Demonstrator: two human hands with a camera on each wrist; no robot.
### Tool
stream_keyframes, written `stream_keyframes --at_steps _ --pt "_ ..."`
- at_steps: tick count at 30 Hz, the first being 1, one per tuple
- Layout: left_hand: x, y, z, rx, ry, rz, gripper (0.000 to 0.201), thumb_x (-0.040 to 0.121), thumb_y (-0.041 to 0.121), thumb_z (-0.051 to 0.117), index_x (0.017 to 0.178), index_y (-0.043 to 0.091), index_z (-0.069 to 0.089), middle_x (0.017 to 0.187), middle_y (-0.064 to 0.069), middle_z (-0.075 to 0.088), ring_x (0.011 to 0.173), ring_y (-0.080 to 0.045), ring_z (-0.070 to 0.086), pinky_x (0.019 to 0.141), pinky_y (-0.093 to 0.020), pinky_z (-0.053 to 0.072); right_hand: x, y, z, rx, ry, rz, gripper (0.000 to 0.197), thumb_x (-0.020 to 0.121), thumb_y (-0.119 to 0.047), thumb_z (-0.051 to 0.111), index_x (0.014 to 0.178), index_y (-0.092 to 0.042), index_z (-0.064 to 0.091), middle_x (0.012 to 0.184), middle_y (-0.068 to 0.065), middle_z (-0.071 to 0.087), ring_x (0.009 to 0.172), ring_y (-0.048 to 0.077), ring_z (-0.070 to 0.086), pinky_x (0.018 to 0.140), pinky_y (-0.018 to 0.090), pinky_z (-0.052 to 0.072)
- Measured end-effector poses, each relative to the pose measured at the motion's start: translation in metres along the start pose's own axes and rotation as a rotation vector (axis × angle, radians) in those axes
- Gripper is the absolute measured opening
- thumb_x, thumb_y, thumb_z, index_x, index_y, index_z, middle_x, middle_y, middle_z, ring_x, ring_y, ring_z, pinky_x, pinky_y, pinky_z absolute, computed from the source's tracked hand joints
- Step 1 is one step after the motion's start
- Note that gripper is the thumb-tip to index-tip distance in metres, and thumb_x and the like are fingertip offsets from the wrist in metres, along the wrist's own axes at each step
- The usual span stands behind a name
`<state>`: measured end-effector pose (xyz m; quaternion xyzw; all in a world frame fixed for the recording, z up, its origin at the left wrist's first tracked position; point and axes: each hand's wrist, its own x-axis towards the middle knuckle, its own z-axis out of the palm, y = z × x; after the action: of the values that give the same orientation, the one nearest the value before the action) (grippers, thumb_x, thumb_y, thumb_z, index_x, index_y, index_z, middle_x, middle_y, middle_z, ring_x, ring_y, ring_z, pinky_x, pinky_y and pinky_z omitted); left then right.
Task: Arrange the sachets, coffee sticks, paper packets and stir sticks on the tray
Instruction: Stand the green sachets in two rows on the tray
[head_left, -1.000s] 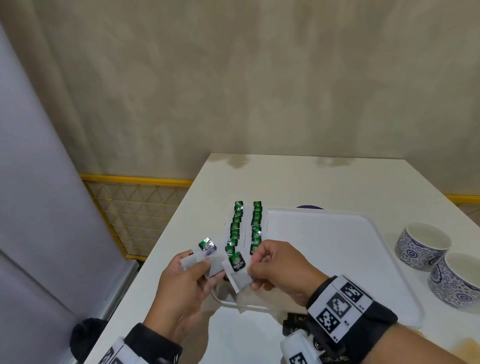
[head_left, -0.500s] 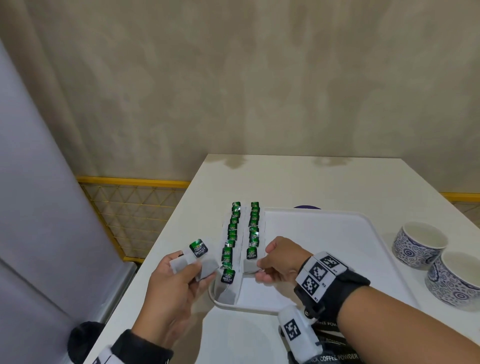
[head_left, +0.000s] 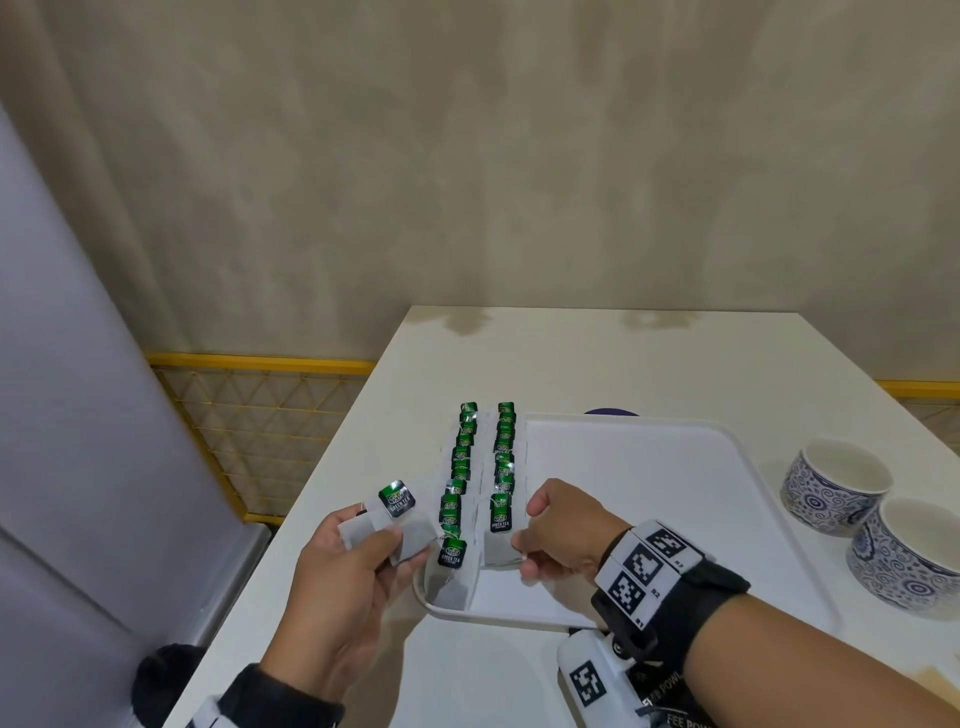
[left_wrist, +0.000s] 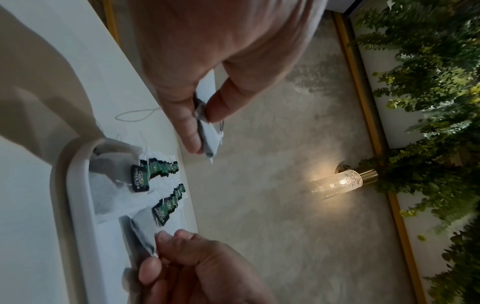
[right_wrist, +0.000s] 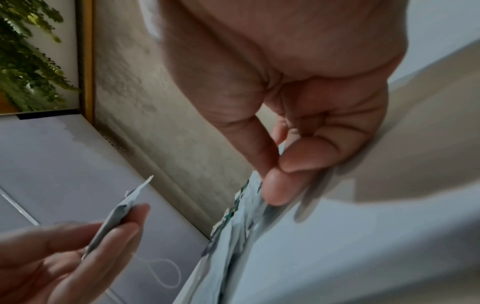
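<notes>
- Where a white table meets a mottled beige wall, a white tray sits, two patterned cups off its right edge.
- Two rows of sachets (green tags) line the tray's left edge.
- Left hand pinches spare sachets beside the near-left corner.
- Right hand pinches the nearest row sachet.

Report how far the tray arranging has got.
Done: two rows of green-tagged tea sachets line the tray along its left side. In hand: right hand pinches the nearest sachet; left hand holds spare sachets. Left: those; no coffee sticks or stir sticks on tray.
</notes>
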<state>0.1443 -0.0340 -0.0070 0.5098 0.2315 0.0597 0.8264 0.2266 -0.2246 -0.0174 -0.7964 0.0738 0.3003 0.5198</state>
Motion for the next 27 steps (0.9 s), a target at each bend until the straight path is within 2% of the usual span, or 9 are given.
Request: stream_keyframes --at_steps 5,8,11,13,15,19,22,24,27 --pt "-0.001 0.001 -0.001 -0.001 0.004 0.013 0.023 0.092 -0.012 0.049 0.1 0.009 0.054 0.11 -0.021 0.063 0.095 -0.038 0.065 0.062 -0.035 0.061 -0.002 -0.001 0.004 -0.04 0.036 -0.025 0.029 0.087 0.002 0.058 0.083 -0.02 0.039 0.074 0.011 0.058 0.05 0.021 0.06 0.049 0.028 0.042" --pt "0.0 -0.001 -0.001 0.015 -0.002 0.009 0.022 0.091 -0.012 0.049 0.099 0.008 0.054 0.11 -0.022 0.063 0.097 -0.04 0.065 0.063 -0.034 0.061 -0.004 -0.001 0.006 -0.165 0.105 -0.072 0.031 0.082 0.001 0.064 0.074 -0.019 0.041 0.068 0.007 0.059 0.048 0.017 0.061 0.05 0.025 0.054" --pt "0.001 -0.003 -0.001 0.067 -0.017 -0.004 0.023 0.09 -0.013 0.051 0.103 0.007 0.054 0.114 -0.023 0.062 0.1 -0.041 0.064 0.065 -0.035 0.061 -0.007 -0.002 0.007 -0.198 0.105 -0.086 0.031 0.082 -0.001 0.063 0.078 -0.019 0.039 0.075 0.009 0.058 0.048 0.02 0.058 0.044 0.025 0.047" --pt "0.001 -0.005 -0.001 0.114 -0.029 0.006 0.025 0.088 -0.013 0.054 0.103 0.007 0.054 0.114 -0.022 0.061 0.098 -0.04 0.064 0.062 -0.034 0.061 -0.007 -0.003 0.007 -0.274 0.125 -0.137 0.029 0.082 -0.01 0.065 0.085 -0.021 0.039 0.086 0.009 0.06 0.058 0.02 0.058 0.05 0.025 0.042" --pt "0.001 -0.006 -0.001 0.17 -0.034 0.031 0.026 0.086 -0.012 0.058 0.1 0.009 0.056 0.111 -0.02 0.061 0.097 -0.036 0.064 0.059 -0.03 0.061 -0.015 -0.008 0.005 -0.315 0.136 -0.239 0.021 0.085 -0.024 0.066 0.088 -0.021 0.045 0.083 0.004 0.062 0.059 0.015 0.057 0.054 0.023 0.043" --pt "0.0 -0.01 0.002 0.239 -0.037 0.072 0.028 0.081 -0.01 0.065 0.099 0.01 0.058 0.11 -0.023 0.06 0.099 -0.038 0.063 0.064 -0.034 0.06 -0.037 -0.02 0.009 -0.203 -0.064 -0.356 0.028 0.087 -0.041 0.067 0.086 -0.014 0.062 0.083 0.004 0.072 0.053 0.008 0.06 0.048 0.016 0.042" --pt "-0.002 -0.011 0.006 0.297 -0.049 0.08 0.028 0.079 -0.01 0.067 0.097 0.01 0.059 0.105 -0.022 0.059 0.097 -0.039 0.062 0.064 -0.035 0.059 -0.042 -0.017 0.014 -0.132 -0.134 -0.331 0.022 0.084 -0.035 0.073 0.085 -0.013 0.068 0.079 0.002 0.073 0.052 0.012 0.061 0.046 0.02 0.038" --pt "-0.004 -0.011 0.007 0.307 -0.071 0.075 0.029 0.079 -0.012 0.067 0.097 0.009 0.06 0.1 -0.019 0.06 0.089 -0.035 0.063 0.058 -0.031 0.057 -0.04 -0.012 0.015 -0.081 -0.142 -0.309 0.014 0.084 -0.024 0.074 0.08 -0.014 0.065 0.073 0.001 0.071 0.05 0.012 0.06 0.045 0.021 0.036" --pt "-0.005 -0.01 0.007 0.227 -0.076 0.043 0.021 0.082 -0.008 0.067 0.098 0.004 0.06 0.095 -0.023 0.064 0.076 -0.03 0.065 0.055 -0.028 0.058 -0.035 -0.006 0.01 -0.086 -0.107 -0.266 0.017 0.085 -0.015 0.072 0.073 -0.014 0.06 0.069 0.002 0.069 0.045 0.01 0.057 0.043 0.02 0.033"
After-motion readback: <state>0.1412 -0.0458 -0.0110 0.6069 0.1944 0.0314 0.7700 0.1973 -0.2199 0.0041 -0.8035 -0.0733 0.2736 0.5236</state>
